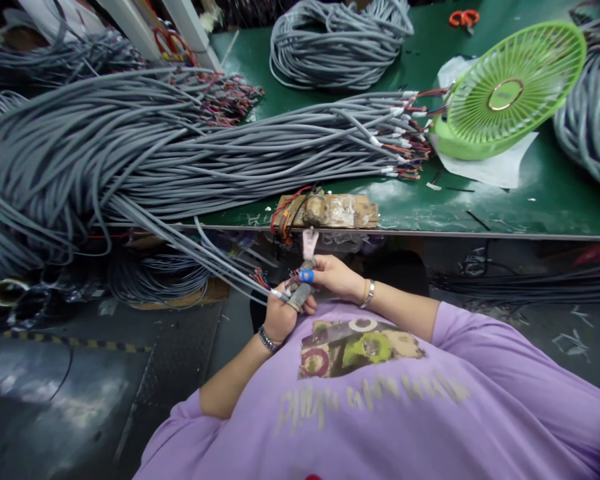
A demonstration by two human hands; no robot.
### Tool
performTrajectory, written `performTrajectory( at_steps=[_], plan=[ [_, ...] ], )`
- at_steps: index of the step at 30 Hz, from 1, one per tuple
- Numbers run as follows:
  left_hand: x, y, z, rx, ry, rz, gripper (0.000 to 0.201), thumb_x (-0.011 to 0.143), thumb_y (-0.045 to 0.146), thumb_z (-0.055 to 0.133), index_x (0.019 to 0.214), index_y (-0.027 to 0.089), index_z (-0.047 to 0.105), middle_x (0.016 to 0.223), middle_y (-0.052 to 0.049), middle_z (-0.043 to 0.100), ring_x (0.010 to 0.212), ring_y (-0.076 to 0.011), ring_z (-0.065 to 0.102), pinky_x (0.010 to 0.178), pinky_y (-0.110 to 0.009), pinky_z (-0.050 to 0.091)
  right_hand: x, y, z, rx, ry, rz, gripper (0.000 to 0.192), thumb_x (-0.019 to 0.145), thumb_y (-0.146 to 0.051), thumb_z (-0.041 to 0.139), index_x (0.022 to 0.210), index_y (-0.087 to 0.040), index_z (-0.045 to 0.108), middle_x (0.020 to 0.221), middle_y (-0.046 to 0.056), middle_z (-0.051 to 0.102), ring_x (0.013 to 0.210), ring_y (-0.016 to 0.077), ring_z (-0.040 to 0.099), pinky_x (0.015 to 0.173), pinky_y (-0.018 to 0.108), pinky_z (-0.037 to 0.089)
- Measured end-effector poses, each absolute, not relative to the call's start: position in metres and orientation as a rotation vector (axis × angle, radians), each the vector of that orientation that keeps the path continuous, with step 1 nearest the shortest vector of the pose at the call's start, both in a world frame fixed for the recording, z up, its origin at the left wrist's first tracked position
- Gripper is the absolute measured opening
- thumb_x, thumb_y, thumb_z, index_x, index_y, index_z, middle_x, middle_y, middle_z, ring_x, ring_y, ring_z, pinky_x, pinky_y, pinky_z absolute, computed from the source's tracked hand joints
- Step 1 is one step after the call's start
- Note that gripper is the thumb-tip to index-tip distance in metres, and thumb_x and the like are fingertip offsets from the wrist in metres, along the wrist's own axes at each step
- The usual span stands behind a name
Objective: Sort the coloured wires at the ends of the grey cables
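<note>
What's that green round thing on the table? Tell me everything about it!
It is a small green fan, and it looks like plastic. Its round front is a grille of thin spokes that spread out from a gold-rimmed middle. It leans tilted on the green table, with white paper under it. The coloured wire ends of a grey cable bundle reach up to its left edge. Whether it is spinning cannot be told. Neither hand touches it.

Single head cam, looked forward and steeply down over the wearer's chest. Hands point(305, 293) sat close, low centre. Bench point(530, 200) edge crossed mid-frame, cable bundle point(180, 153) and fan point(510, 87) farther up. Wide lens, edges bowed.
</note>
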State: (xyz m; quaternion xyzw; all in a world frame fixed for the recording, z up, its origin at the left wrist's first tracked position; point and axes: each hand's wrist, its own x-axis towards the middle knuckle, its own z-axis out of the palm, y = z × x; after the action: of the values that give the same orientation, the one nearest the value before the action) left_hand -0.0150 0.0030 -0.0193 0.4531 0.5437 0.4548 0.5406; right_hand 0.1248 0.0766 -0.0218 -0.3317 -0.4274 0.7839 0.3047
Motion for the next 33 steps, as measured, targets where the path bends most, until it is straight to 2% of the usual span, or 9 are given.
performTrajectory(
  at_steps=[4, 10, 17, 23, 33],
  plan=[
    [-0.013, 0.004, -0.03, 0.896, 1.293, 1.307, 0.028, 0.083, 0.04, 0.065, 0.071, 0.015, 0.062, 0.057, -0.001, 0.067, 0.043, -0.01, 0.06, 0.04, -0.018, 0.039, 0.125, 0.076, -0.025, -0.843, -0.997, 2.101, 0.046, 0.059, -0.049, 0.084, 0.065, -0.015, 0.053, 0.049, -0.007, 0.045, 0.044, 0.0048, 0.037, 0.044, 0.02, 0.031],
    [-0.011, 0.007, -0.029, 0.785, 1.299, 1.412, 0.028, 0.08, 0.04, 0.068, 0.07, 0.015, 0.061, 0.057, 0.0, 0.067, 0.042, -0.0092, 0.059, 0.038, -0.017, 0.037, 0.125, 0.072, -0.027, -0.849, -0.937, 2.136, 0.044, 0.061, -0.047, 0.083, 0.07, -0.015, 0.053, 0.05, -0.008, 0.045, 0.046, 0.0053, 0.037, 0.046, 0.02, 0.032],
    [-0.013, 0.005, -0.039, 0.864, 1.375, 1.313, 0.029, 0.081, 0.042, 0.067, 0.07, 0.016, 0.061, 0.058, -0.001, 0.068, 0.044, -0.01, 0.06, 0.041, -0.018, 0.039, 0.12, 0.074, -0.017, -0.99, -1.108, 2.044, 0.042, 0.06, -0.044, 0.082, 0.074, -0.015, 0.055, 0.057, -0.005, 0.052, 0.047, 0.0056, 0.041, 0.044, 0.02, 0.032],
    [-0.016, 0.002, -0.038, 0.997, 1.387, 1.18, 0.029, 0.085, 0.039, 0.063, 0.068, 0.015, 0.063, 0.059, -0.003, 0.069, 0.045, -0.0099, 0.061, 0.044, -0.019, 0.042, 0.117, 0.075, -0.016, -1.054, -1.131, 2.059, 0.039, 0.062, -0.043, 0.079, 0.07, -0.015, 0.053, 0.051, -0.006, 0.049, 0.044, 0.0049, 0.039, 0.042, 0.019, 0.03],
    [-0.015, 0.001, -0.04, 0.909, 1.394, 1.296, 0.024, 0.083, 0.038, 0.065, 0.072, 0.016, 0.063, 0.06, -0.001, 0.068, 0.046, -0.0098, 0.061, 0.043, -0.018, 0.041, 0.117, 0.075, -0.017, -1.076, -1.147, 2.014, 0.029, 0.062, -0.035, 0.076, 0.069, -0.015, 0.056, 0.055, -0.006, 0.051, 0.046, 0.0052, 0.041, 0.044, 0.019, 0.034]
  ],
)
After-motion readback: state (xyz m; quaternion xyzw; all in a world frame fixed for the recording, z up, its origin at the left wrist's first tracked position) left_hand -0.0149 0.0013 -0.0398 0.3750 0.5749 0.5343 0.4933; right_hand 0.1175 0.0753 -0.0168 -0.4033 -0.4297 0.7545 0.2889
